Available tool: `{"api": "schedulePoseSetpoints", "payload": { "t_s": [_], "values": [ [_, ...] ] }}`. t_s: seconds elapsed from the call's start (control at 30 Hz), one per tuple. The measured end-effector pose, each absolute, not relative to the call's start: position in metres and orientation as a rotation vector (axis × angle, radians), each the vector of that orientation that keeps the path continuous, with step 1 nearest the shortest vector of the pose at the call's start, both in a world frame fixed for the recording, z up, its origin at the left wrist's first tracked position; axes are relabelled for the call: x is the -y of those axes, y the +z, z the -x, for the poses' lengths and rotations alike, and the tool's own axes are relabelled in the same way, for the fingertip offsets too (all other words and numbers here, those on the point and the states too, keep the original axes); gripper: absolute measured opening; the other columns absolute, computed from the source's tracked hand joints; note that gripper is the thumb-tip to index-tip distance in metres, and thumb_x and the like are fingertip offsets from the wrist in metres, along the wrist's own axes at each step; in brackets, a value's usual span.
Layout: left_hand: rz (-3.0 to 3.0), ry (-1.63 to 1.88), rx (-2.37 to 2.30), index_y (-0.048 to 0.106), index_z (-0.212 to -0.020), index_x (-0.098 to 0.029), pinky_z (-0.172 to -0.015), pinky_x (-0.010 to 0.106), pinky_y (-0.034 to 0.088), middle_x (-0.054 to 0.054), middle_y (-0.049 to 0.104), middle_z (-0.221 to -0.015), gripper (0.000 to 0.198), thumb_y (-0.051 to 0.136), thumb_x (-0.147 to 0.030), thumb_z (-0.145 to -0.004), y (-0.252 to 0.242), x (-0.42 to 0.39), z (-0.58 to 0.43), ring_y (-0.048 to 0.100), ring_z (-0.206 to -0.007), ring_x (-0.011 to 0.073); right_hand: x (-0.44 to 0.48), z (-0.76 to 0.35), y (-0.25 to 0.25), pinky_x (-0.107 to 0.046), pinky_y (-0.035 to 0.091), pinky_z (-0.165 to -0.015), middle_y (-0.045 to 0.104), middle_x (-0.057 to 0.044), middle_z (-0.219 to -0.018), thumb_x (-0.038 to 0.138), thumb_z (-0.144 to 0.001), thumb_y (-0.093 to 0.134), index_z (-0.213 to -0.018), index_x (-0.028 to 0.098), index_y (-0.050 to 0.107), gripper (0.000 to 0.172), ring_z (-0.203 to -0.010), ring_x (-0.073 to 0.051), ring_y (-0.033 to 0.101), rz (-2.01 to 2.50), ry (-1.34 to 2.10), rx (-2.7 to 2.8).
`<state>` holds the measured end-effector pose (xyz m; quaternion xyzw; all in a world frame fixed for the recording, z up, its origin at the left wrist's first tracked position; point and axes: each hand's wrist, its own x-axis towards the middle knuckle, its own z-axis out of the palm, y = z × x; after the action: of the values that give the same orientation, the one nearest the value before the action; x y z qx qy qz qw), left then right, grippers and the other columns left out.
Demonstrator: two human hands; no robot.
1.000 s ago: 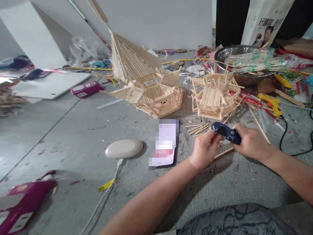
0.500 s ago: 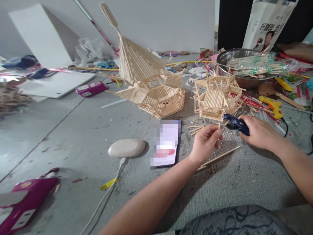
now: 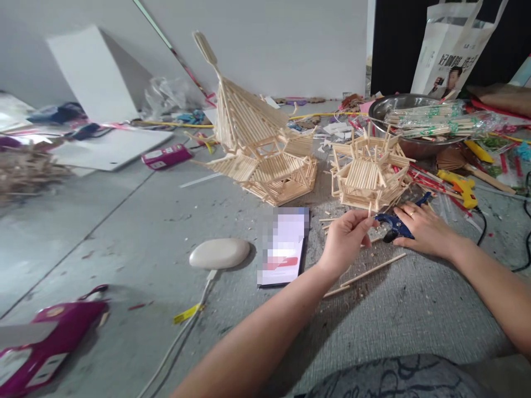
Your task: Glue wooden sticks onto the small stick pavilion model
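Note:
A short piece of wooden stick (image 3: 370, 209) stands upright in the pinch of my left hand (image 3: 346, 237). My right hand (image 3: 427, 229) lies low over a blue hand cutter (image 3: 398, 225), its thumb on the near side and fingers on the far side; part of the cutter is hidden beneath it. Just beyond both hands sits a small frame model of wooden sticks (image 3: 365, 172). A larger stick model with a pointed roof (image 3: 265, 160) stands to its left. Near my left wrist a long loose stick (image 3: 375, 269) rests on the floor.
A phone (image 3: 284, 249) and a white oval device (image 3: 219, 253) with a cable lie to the left. At the right are a yellow glue gun (image 3: 458, 188) and a metal bowl (image 3: 379, 108) with bagged sticks. Purple tools (image 3: 70, 337) lie at far left.
My right hand has lowered with the cutter toward the floor, its fingers now flatter and a blue handle jutting out beyond them. My left hand still pinches the short stick. The view has shifted slightly.

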<state>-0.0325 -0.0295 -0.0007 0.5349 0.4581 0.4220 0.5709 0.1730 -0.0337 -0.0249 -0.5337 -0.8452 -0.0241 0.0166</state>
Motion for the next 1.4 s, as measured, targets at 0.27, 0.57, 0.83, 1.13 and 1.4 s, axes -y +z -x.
{"api": "schedulePoseSetpoints", "payload": {
  "t_s": [0.27,0.57,0.83,1.13,1.4],
  "values": [
    [-1.761,0.906,-1.392,0.06,-0.067,-0.016,-0.046,0.02,0.038,0.001,0.065,-0.059,0.025,0.049,-0.034,-0.082,0.008,0.009,0.027,0.052,-0.043,0.0075,0.03,-0.17,0.012,-0.037,0.048,-0.079,0.068,-0.009,-0.099,0.039,-0.088,0.042,-0.103,0.015,0.062,0.034,-0.09,-0.021,0.062,1.421,-0.086,2.348],
    [-2.378,0.539,-1.733,0.063,-0.082,-0.017,-0.055,0.025,0.038,0.009,0.069,-0.072,0.032,0.038,-0.036,-0.089,0.024,-0.012,0.015,0.062,-0.064,0.019,0.016,-0.156,0.027,-0.03,0.047,-0.07,0.067,-0.007,-0.088,0.025,-0.087,0.045,-0.091,0.018,0.064,0.021,-0.081,-0.018,0.062,1.293,-0.306,2.169],
    [-2.458,0.49,-1.739,0.06,-0.086,-0.016,-0.051,0.025,0.035,0.009,0.067,-0.068,0.034,0.033,-0.037,-0.091,0.023,-0.015,0.012,0.062,-0.059,0.0191,0.0,-0.143,0.015,-0.03,0.044,-0.074,0.062,-0.008,-0.097,0.023,-0.087,0.042,-0.108,0.02,0.061,0.028,-0.09,-0.019,0.055,1.271,-0.467,2.23],
    [-2.572,0.489,-1.687,0.06,-0.088,-0.016,-0.047,0.025,0.032,0.009,0.066,-0.068,0.033,0.033,-0.034,-0.091,0.021,-0.015,0.013,0.06,-0.055,0.0192,-0.006,-0.134,0.008,-0.028,0.041,-0.066,0.061,-0.008,-0.098,0.022,-0.088,0.039,-0.109,0.021,0.061,0.03,-0.085,-0.019,0.053,1.34,-0.571,2.226],
    [-2.562,0.688,-1.628,0.058,-0.08,-0.016,-0.047,0.023,0.03,0.007,0.063,-0.065,0.028,0.038,-0.033,-0.089,0.014,-0.016,0.017,0.057,-0.054,0.0147,-0.009,-0.132,0.005,-0.03,0.041,-0.069,0.062,-0.008,-0.096,0.026,-0.09,0.038,-0.107,0.023,0.062,0.03,-0.086,-0.02,0.052,1.358,-0.577,2.19]
  ]
}}
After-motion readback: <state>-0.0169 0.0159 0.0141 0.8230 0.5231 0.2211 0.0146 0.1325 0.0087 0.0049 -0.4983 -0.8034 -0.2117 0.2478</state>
